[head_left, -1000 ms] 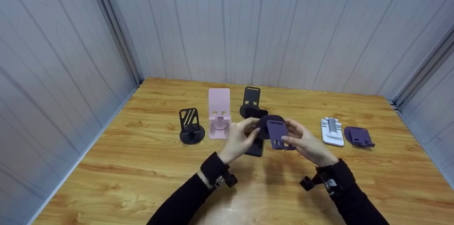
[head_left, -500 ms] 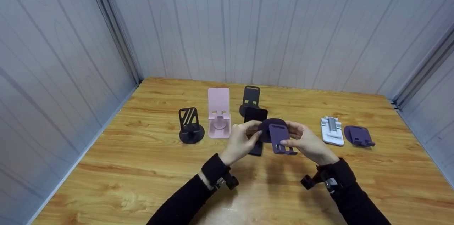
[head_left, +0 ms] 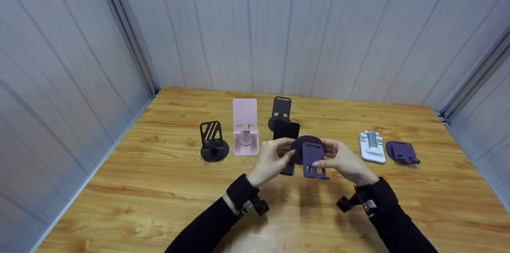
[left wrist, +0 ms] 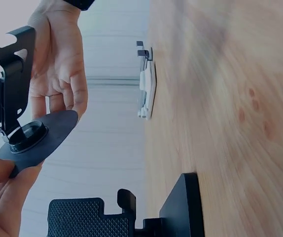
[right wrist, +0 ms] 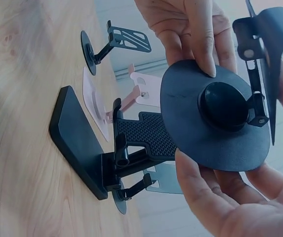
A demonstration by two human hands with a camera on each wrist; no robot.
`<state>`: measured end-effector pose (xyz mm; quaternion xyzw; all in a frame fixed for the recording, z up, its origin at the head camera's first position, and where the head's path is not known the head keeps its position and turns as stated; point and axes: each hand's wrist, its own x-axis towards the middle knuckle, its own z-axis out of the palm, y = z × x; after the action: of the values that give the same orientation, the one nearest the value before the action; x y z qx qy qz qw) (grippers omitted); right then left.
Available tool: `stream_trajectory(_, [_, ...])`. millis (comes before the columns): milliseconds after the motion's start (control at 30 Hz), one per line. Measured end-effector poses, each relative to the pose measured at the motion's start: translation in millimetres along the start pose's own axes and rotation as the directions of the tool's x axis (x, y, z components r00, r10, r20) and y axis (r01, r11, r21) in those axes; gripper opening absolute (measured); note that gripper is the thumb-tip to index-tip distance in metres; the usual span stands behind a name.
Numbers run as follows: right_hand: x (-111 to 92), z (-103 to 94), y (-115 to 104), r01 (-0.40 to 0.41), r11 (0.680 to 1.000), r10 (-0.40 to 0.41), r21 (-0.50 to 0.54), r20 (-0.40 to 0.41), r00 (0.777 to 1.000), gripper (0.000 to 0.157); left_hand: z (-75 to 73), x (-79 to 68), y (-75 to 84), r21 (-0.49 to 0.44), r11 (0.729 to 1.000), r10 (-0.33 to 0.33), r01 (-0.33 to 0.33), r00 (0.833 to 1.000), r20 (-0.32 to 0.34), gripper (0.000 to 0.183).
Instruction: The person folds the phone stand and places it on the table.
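"Where's the purple phone stand with the round base (head_left: 308,151)?"

"Up off the wood-grain tabletop (head_left: 159,193), between the two hands. Its flat slotted plate (head_left: 313,157) faces the person, in front of the disc, on a short hinged arm (right wrist: 256,91)."

"How does the left hand (head_left: 271,164) have it?"

"Pinched at the rim: thumb on the near face of the disc, fingers behind. The plate is just to that hand's right."

"And the right hand (head_left: 347,164)?"

"Clamped on it too. The thumb presses the plate's edge and the fingers reach behind the disc, so the stand sits to its left."

"What's around them?"

"Just beyond, a black stand with a rectangular base (head_left: 286,129), partly hidden by the hands, and behind that a dark grey upright stand (head_left: 282,105). To the left stand a tall pink stand (head_left: 245,112) and a black stand with diagonal slots (head_left: 214,154). Over right, a white folded stand (head_left: 373,155) lies beside a second purple stand, folded low (head_left: 403,151)."
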<state>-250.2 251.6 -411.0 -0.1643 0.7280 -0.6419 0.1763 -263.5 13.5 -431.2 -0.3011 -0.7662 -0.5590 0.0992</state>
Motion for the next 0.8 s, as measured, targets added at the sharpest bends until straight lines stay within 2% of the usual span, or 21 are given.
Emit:
stream_trajectory(267, [1.5,0.6,1.5,0.003,0.998,-0.006,-0.058,-0.049,0.999,0.072,1.4,-0.9,3.8,-0.096,0.992,-0.071,0.076,0.996,0.058,0.024])
stream_trajectory(467, [1.6,0.5,2.9,-0.013,0.999,0.012,-0.051,-0.035,0.999,0.065,0.1,-2.3,5.4,-0.129,0.981,-0.136,0.148,0.986,0.097,0.026])
stream_trajectory(633, [1.9,1.6,2.9,-0.011,0.999,0.01,-0.03,-0.031,0.999,0.062,-1.1,-2.9,5.7,-0.189,0.958,-0.195,0.215,0.974,0.118,0.031])
stream_trajectory(700, [2.0,2.0,2.6,-0.011,1.0,0.01,-0.029,-0.036,0.999,0.062,-0.8,-2.7,5.7,-0.202,0.952,-0.207,0.228,0.971,0.121,0.031])
stream_trajectory(800, [2.0,2.4,3.1,-0.015,0.999,0.014,-0.033,-0.043,0.999,0.064,0.0,-2.0,4.7,-0.17,0.96,-0.201,0.22,0.972,0.125,0.036])
